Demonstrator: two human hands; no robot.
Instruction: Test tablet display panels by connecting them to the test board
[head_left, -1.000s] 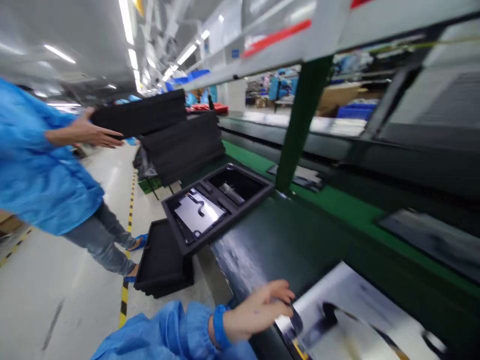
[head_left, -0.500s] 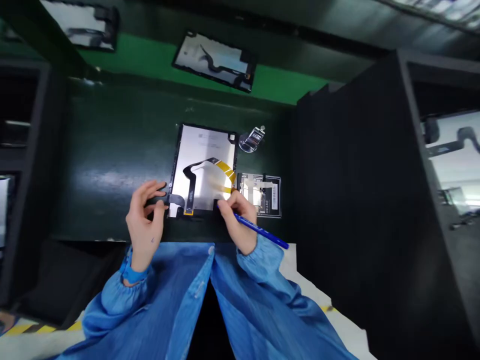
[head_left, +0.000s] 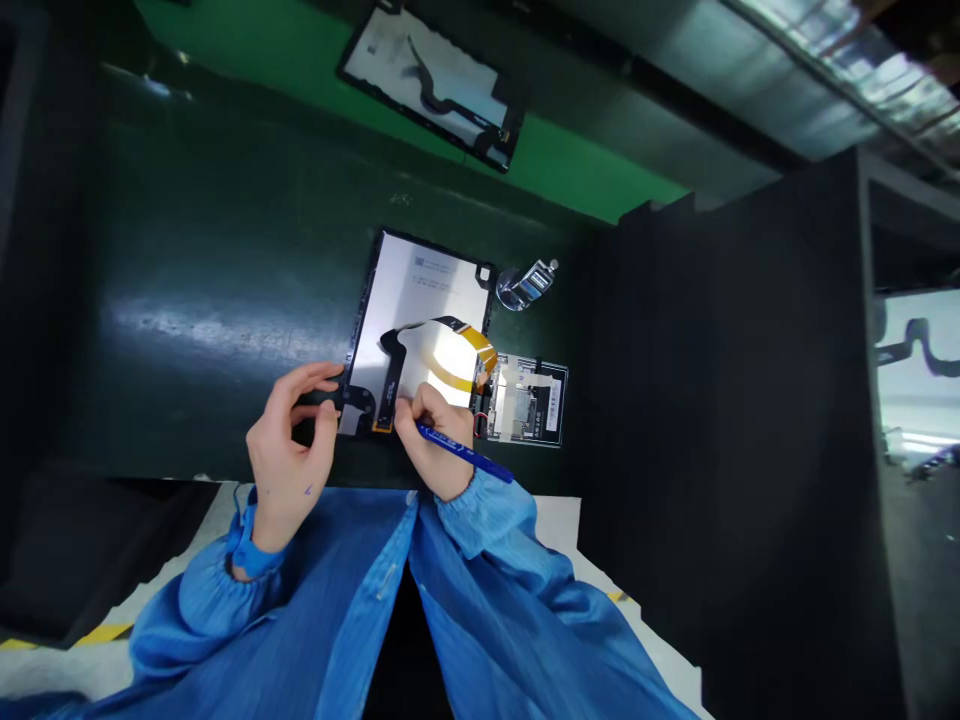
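A tablet display panel lies backing-side up on the dark green bench, with a black and orange flex cable curving across its silvery back. My left hand is at the panel's lower left edge, fingers curved and thumb apart, fingertips at or against the rim. In my right hand is a blue pen, pinched between thumb and fingers over the panel's lower part. The pen's tip is hidden by the fingers. The orange end of the cable reaches a small circuit board to the right of the panel.
A shiny metal tally counter stands just right of the panel. Another display panel lies on the green strip at the back. A tall black box walls off the right side, with a further panel beyond it.
My right hand has moved left along the panel's lower edge with the pen. My left hand stays by the left edge. The camera view has tilted and shifted.
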